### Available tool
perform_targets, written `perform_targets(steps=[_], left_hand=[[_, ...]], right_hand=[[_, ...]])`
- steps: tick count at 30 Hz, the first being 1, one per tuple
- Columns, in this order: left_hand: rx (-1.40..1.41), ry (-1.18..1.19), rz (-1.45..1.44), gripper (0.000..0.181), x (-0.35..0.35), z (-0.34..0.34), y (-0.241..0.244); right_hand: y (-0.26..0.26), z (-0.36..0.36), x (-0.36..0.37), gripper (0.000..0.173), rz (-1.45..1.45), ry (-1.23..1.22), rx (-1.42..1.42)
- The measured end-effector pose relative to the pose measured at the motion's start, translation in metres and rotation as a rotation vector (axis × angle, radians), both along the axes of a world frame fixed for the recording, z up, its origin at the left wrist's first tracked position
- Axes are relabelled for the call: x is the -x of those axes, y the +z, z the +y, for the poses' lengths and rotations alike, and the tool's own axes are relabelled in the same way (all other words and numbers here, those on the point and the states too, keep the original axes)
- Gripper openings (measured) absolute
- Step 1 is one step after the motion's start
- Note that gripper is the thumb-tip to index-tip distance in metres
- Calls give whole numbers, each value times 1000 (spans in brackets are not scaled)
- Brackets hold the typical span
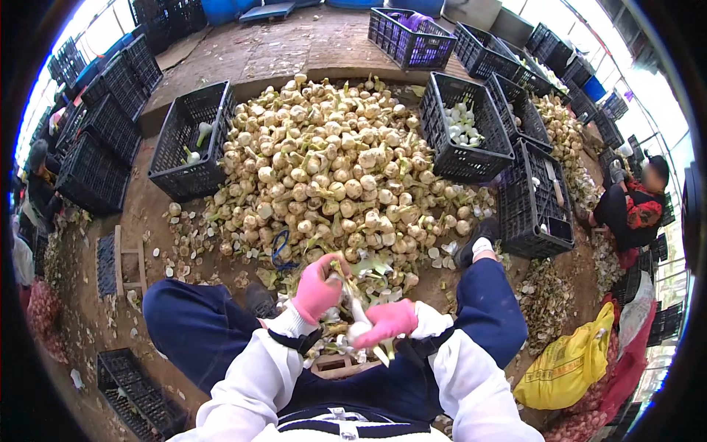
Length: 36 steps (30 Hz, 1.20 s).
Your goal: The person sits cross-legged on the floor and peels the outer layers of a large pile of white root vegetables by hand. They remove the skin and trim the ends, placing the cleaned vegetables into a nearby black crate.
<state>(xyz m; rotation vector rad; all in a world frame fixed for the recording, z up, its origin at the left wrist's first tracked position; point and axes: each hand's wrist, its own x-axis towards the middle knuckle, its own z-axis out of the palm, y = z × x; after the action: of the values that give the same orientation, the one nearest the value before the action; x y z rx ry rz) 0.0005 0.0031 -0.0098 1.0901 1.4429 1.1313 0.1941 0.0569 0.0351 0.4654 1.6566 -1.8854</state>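
Observation:
Between my pink-gloved hands is a garlic bulb [360,327] with a whitish stalk. My left hand [319,288] grips the upper end of the stalk and its outer leaves. My right hand [390,322] is closed around the white bulb, thumb along it; a pale pointed piece shows below this hand, and what it is I cannot tell. In front of my hands rises a large pile of unpeeled garlic bulbs [331,166]. Peeled skins and leaves [375,271] lie under and around my hands. A blue cord loop [280,251] rests at the pile's near edge.
A black plastic crate [190,174] with a few white bulbs stands left of the pile; another black crate [472,160] with several stands right. An upturned crate [536,204] bears a knife [554,182]. A co-worker [635,204] sits at right. A yellow sack [569,359] lies near my right knee.

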Motion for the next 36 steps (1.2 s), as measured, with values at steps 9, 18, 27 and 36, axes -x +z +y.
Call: perform_targets(steps=[9,18,27,36], left_hand=[[500,-525,1024,70,31,3,-1],[-265,-443,313,55,-17,-7,20],[-319,-224,378,27,-19,-6,15],[176,327,-762,13,4,4,2]], right_hand=[[-40,-15,-7,69,28,-713,-138],[-96,3,-8,68,2,-1375,-39],[-134,4,-17,59,-97,-1228,-728],[-25,-7,-5,40,446,-1487,279]])
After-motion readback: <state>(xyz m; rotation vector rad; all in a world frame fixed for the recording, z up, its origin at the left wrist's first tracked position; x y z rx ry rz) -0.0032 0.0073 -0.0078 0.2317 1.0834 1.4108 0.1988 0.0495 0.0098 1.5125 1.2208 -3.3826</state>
